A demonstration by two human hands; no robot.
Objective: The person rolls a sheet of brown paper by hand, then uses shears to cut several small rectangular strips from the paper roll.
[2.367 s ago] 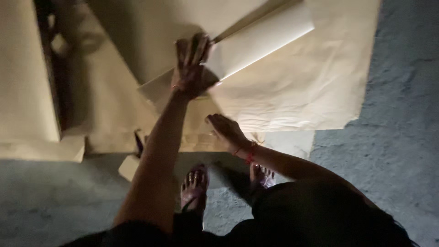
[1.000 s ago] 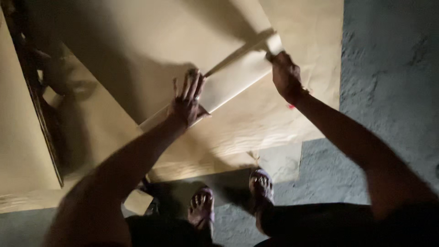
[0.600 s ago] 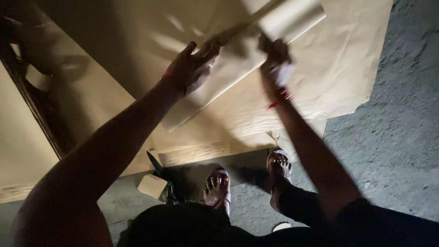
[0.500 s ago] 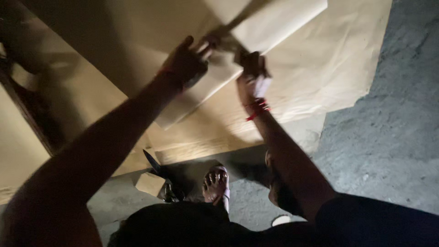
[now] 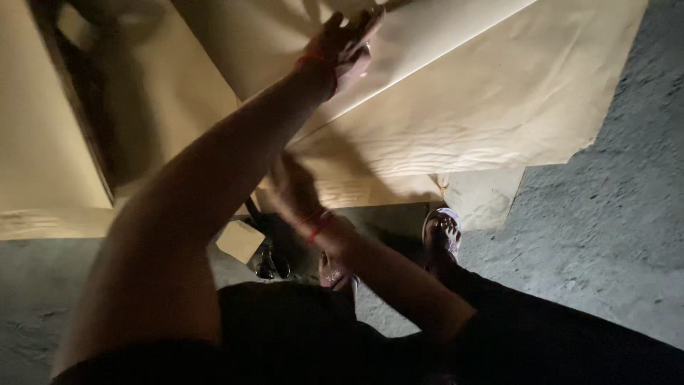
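Large sheets of brown paper [image 5: 484,107] lie spread on a concrete floor. A folded flap [image 5: 427,43] crosses the top sheet. My left hand [image 5: 345,39] reaches far forward and presses flat on this flap, fingers spread, a red thread at the wrist. My right hand [image 5: 291,187] is lower and nearer to me, over the shadowed near edge of the paper. It is blurred, and whether it grips anything is hidden. A red thread circles that wrist too.
Black-handled scissors [image 5: 271,260] and a small tan cardboard piece [image 5: 240,240] lie on the floor by my sandalled feet [image 5: 442,232]. More paper sheets [image 5: 35,121] lie to the left, with a dark gap between them. Rough grey concrete [image 5: 613,214] is on the right.
My right hand has come back from the fold at the top, down toward the near edge of the paper. My left hand stays pressed on the flap.
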